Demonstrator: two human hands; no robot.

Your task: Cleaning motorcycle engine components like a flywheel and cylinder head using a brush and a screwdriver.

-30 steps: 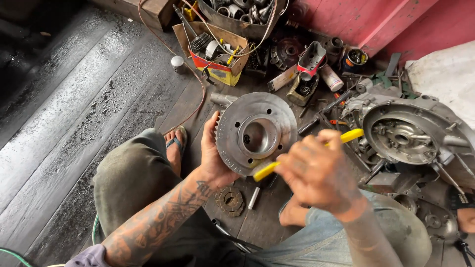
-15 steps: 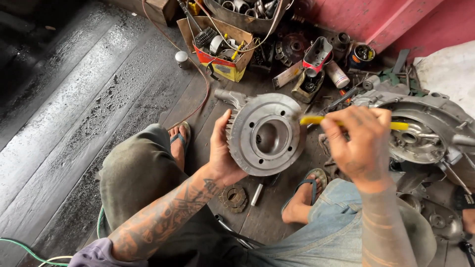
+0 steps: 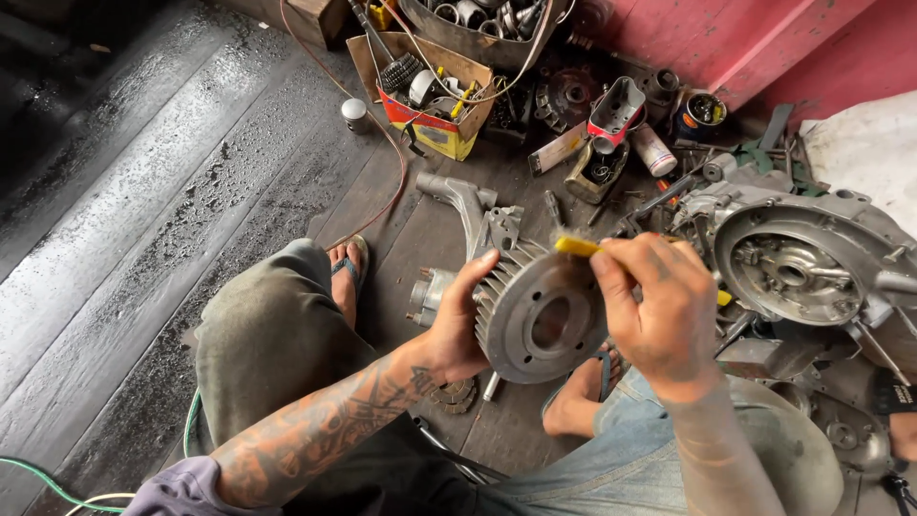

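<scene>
Change: since half a second ago the flywheel (image 3: 540, 320) has tilted so its finned rim faces up-left, and the right hand (image 3: 659, 306) has come closer over its upper edge.
Progress: cleaning appears under way; fins and face look grey and dusty, so judged unfinished.
Left hand (image 3: 458, 320): fingers closed around the flywheel's left rim, thumb on the fins, holding it above the floor (image 3: 143, 191).
Right hand: fingers clamped together on a yellow brush (image 3: 578, 247), tip touching the flywheel's top rim.
Flywheel position: held between both hands, over the knees.
Engine case (image 3: 793, 277): right of the flywheel, on the floor.
Parts box (image 3: 430, 96): beyond the flywheel, upper left of it.
</scene>
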